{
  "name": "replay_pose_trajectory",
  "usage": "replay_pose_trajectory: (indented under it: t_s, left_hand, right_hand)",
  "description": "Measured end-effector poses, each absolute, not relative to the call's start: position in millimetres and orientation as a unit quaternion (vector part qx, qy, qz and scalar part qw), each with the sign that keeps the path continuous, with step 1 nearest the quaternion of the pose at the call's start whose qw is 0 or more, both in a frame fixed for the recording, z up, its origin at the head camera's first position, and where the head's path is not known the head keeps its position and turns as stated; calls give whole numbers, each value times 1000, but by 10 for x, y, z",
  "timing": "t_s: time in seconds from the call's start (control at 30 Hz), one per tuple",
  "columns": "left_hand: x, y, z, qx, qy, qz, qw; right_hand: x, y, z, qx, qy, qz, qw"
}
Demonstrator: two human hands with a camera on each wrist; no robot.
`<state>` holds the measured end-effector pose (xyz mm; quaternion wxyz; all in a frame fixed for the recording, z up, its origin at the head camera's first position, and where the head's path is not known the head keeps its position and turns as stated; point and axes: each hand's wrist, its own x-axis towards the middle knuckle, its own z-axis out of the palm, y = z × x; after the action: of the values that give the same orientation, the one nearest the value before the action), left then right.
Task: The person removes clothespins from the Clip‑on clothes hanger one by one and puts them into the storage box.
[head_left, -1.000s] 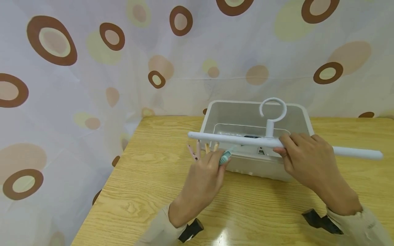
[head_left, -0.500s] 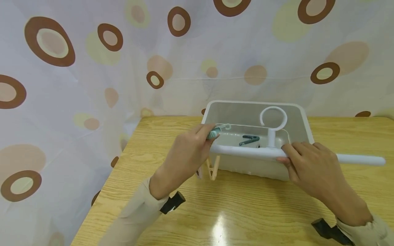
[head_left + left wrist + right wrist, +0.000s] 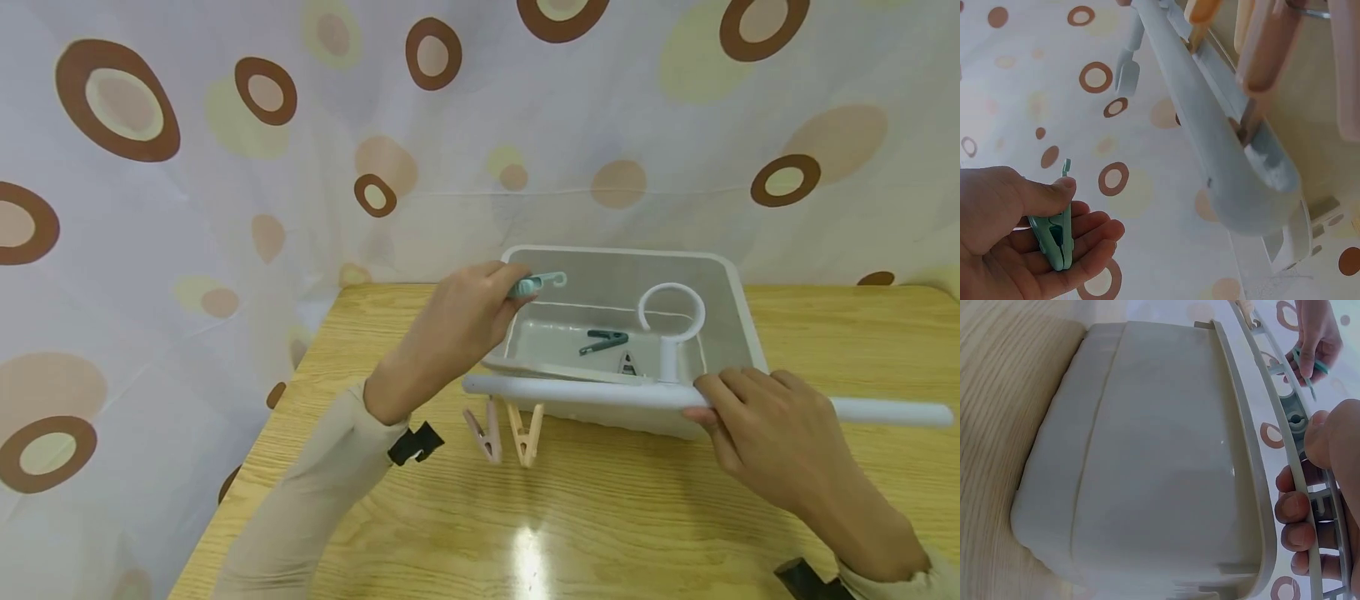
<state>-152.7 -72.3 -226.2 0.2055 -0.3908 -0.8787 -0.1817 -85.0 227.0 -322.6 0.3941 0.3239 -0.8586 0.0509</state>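
Note:
My left hand pinches a mint-green clothespin between thumb and fingers, raised over the left side of the basin; the left wrist view shows the clothespin lying along the fingers. My right hand grips the white hanger by its bar, right of the ring hook, with fingers curled round the bar in the right wrist view. Below the hanger's left part hang a pink clothespin and a cream clothespin. The hanger is in front of the basin's near rim.
The pale plastic basin stands on the wooden table near the patterned backdrop. Inside it lie a dark green clothespin and a greyish clothespin, partly hidden by its near wall.
My left hand rises and moves back and left with the mint clothespin, away from the bar. My right hand lowers the hanger towards me, bringing the two hanging clothespins into fuller view.

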Motion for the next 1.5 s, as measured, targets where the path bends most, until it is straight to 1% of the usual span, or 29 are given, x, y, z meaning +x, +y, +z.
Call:
replay_pose_trajectory:
  t_s: [0.33, 0.6, 1.0, 1.33, 1.5]
  left_hand:
    - [-1765, -618, -2224, -394, -886, -174, 170]
    - [-1978, -533, -2273, -400, -892, -165, 133]
    - [-2279, -457, -2410, -388, -900, -172, 101]
    - [-2438, -347, -2467, -387, -906, -158, 69]
    - [-2518, -297, -2522, -389, -909, -135, 63]
  right_hand:
    - [-785, 2322, -3260, 319, -865, 46, 386]
    - [-757, 2345, -3296, 316, -866, 50, 384]
    - [-709, 2383, -3348, 315, -868, 52, 380]
    - [-665, 2409, -3382, 312, -870, 60, 376]
    - [-651, 2411, -3392, 312, -872, 62, 372]
